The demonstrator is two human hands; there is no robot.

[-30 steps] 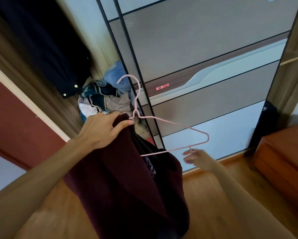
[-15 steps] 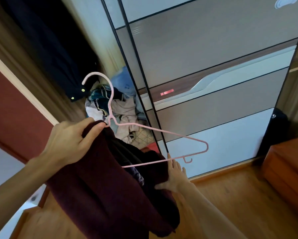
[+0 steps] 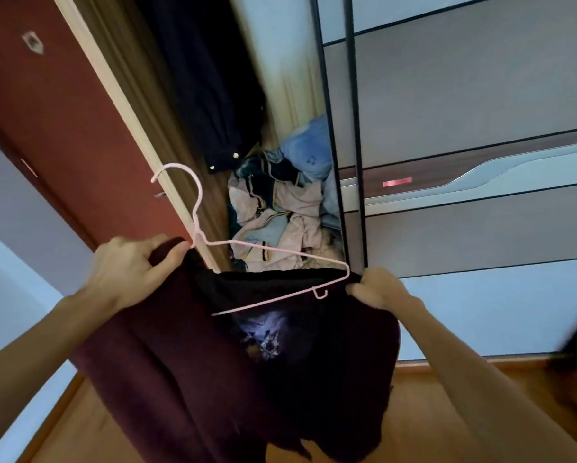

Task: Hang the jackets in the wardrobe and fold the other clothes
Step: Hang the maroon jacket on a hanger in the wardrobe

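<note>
A dark maroon jacket (image 3: 186,379) hangs between my hands in front of the open wardrobe (image 3: 193,135). My left hand (image 3: 126,269) grips the jacket's upper left edge together with the neck of a pink wire hanger (image 3: 196,208). The hanger's right arm reaches across to my right hand (image 3: 377,289), which grips the jacket's upper right edge beside the hanger's tip. The jacket's dark lining with a pale print (image 3: 263,332) faces me. The hanger's left arm is hidden inside the cloth.
A dark garment (image 3: 213,95) hangs inside the wardrobe. A heap of mixed clothes (image 3: 277,212) lies on its floor. Sliding doors (image 3: 464,128) with black frames close the right side. A red door (image 3: 56,105) stands at left. Wooden floor (image 3: 430,412) lies below.
My right hand rose from under the jacket and took hold of its upper right edge, spreading the cloth. The view tilted up and the hanger hook swung left.
</note>
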